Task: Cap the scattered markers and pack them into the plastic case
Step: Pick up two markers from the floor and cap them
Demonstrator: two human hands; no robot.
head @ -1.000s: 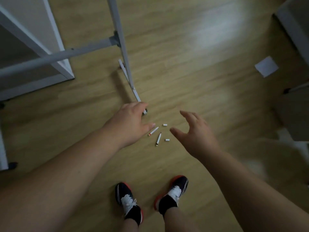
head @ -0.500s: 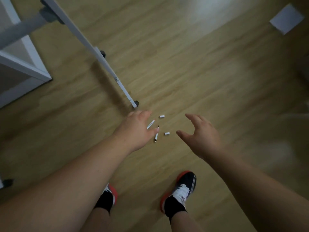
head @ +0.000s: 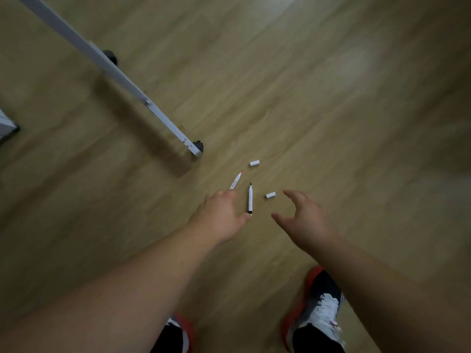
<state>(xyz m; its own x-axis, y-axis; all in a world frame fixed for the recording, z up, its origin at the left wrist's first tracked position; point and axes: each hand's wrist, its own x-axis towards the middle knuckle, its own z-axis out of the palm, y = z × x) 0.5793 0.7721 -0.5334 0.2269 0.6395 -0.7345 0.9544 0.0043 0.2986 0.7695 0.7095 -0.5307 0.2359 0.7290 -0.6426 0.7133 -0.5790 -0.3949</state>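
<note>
Two uncapped white markers lie on the wooden floor: one with a red tip (head: pixel 236 180) and one with a black tip (head: pixel 250 199). Two loose white caps lie close by, one farther away (head: pixel 254 163) and one nearer (head: pixel 270 195). My left hand (head: pixel 221 218) reaches down over the markers, its fingers covering the lower end of the red-tipped one and its thumb beside the black-tipped one's lower end. My right hand (head: pixel 302 220) hovers just right of the nearer cap, fingers spread and holding nothing. No plastic case is in view.
A white metal stand leg (head: pixel 122 75) with small black casters (head: pixel 198 146) runs diagonally across the floor, ending just left of the markers. My two black, white and red shoes (head: pixel 316 309) stand at the bottom of the view.
The view has dropped closer to the floor and the markers look larger. Both hands have come lower toward the markers and caps. Nothing has been picked up.
</note>
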